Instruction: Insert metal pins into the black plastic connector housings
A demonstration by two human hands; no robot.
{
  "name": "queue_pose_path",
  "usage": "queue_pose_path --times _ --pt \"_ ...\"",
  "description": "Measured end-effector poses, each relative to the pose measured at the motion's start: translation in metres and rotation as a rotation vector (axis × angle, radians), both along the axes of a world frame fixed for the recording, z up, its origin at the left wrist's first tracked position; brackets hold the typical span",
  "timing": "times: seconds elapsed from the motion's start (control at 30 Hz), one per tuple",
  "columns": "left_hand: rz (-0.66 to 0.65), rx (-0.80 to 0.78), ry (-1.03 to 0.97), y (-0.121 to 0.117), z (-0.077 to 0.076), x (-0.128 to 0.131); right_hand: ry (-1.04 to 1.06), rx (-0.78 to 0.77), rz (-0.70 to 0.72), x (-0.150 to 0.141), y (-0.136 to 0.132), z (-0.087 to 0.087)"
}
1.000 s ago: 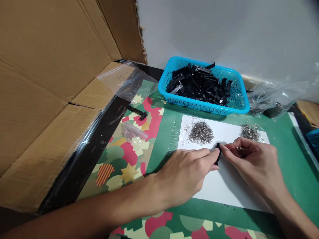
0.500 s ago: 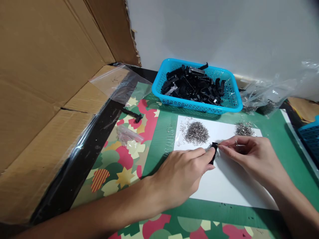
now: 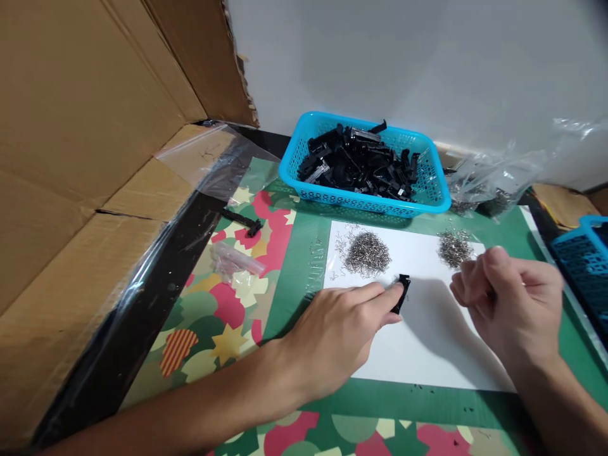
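My left hand (image 3: 344, 326) pinches a small, narrow black plastic part (image 3: 403, 295) against the white sheet (image 3: 408, 354). The part's upper end sticks out past my fingertips, and the rest is partly hidden by them. To the right, my right hand (image 3: 515, 297) is raised apart from the part, fingers curled in and thumb on top. Whatever those fingers hold, if anything, is hidden. A heap of tiny bent metal pieces (image 3: 367, 254) lies beyond my left hand. Just past my right hand is a smaller heap of small metal pieces (image 3: 455, 248).
A blue basket (image 3: 365, 202) full of black plastic parts stands at the back. Clear plastic bags (image 3: 498, 180) lie beside it; another blue basket (image 3: 579, 253) is at the right edge. One black part (image 3: 242, 220) rests at left, near a cardboard wall (image 3: 71, 126).
My right hand has come away from the black part, moving right and turning with its fingers curled. My left hand keeps its hold. The whole view has shifted slightly.
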State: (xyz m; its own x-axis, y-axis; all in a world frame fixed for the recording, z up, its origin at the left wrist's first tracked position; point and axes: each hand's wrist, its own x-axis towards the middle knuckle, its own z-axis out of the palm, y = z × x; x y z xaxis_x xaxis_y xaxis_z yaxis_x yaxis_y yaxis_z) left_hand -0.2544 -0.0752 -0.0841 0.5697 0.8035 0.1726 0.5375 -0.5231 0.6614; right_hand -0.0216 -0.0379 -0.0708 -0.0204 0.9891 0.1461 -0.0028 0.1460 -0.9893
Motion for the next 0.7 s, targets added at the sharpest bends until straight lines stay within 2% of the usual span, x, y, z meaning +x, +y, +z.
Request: queue_pose_path --times 0.1,0.2,0.43,0.7 --pt "-0.073 0.027 0.002 -0.001 -0.003 -0.001 0.319 -0.171 0.07 -0.012 0.002 0.005" --pt "-0.116 0.027 0.037 -0.001 -0.004 -0.001 0.447 -0.296 0.106 -0.021 0.007 0.003" --pt "-0.108 0.0 0.031 0.0 -0.004 0.0 0.517 -0.372 0.077 -0.03 0.012 -0.011" --pt "-0.105 -0.029 0.009 0.0 -0.004 0.001 0.566 -0.466 0.137 -0.025 0.016 -0.011"
